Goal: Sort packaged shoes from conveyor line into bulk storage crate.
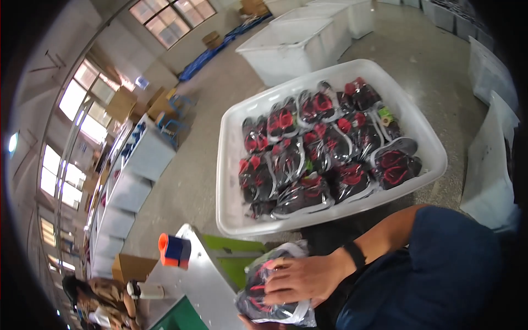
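Note:
A pair of dark shoes with red laces in a clear plastic bag (256, 300) is between my hands at the bottom of the view. My right hand (305, 278), with a black band at the wrist, lies over the top of the pair, its fingers curled across the plastic. Under the near side of the bag, a small part of my left hand (258, 323) shows, holding it from below; most of that hand is hidden. Just beyond is a big white tub (224, 181) filled with several more bagged pairs of dark and red shoes (286, 159).
On the left, a grey table (212, 291) carries an orange and dark blue roll (175, 251) and a green mat (181, 318). A green panel (231, 245) stands beside it. Further off, a person (102, 297) works at the left. White bins (291, 44) stand behind the tub and more (487, 159) at the right.

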`<state>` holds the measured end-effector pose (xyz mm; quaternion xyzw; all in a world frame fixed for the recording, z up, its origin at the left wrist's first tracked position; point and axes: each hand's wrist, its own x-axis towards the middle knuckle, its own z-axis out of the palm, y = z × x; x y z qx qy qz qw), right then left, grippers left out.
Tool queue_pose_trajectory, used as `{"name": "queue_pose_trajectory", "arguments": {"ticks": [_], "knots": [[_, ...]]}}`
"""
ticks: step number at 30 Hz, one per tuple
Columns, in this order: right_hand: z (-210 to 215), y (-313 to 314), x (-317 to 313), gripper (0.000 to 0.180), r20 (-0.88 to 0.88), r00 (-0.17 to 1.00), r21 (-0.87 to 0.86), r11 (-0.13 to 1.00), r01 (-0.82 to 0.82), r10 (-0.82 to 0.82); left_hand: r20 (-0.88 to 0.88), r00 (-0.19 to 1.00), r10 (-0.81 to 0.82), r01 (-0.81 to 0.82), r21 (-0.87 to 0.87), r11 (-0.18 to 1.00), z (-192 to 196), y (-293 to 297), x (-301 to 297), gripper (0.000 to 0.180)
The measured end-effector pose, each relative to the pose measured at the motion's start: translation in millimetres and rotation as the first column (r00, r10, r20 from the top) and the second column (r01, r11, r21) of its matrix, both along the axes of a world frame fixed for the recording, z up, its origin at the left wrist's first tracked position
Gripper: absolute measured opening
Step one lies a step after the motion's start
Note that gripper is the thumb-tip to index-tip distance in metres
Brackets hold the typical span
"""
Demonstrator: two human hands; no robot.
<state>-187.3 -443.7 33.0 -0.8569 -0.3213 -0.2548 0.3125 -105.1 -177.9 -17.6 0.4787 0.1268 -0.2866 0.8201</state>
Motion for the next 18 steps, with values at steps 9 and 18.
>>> {"name": "queue_pose_trajectory", "arguments": {"ticks": [9,18], "knots": [[65.7,-174.3,-113.1,0.082,-0.139,0.726,0.022,0.731,0.682,-0.673,0.208,0.855,-0.476,0.505,-0.119,0.855,-43.8,4.1,23.1,0.088],[13.7,-367.5,-148.0,0.095,0.161,-0.064,-0.206,-0.097,0.974,-0.985,0.281,0.835,-0.472,0.53,-0.184,0.828,-54.1,-1.4,38.3,0.076]]}}
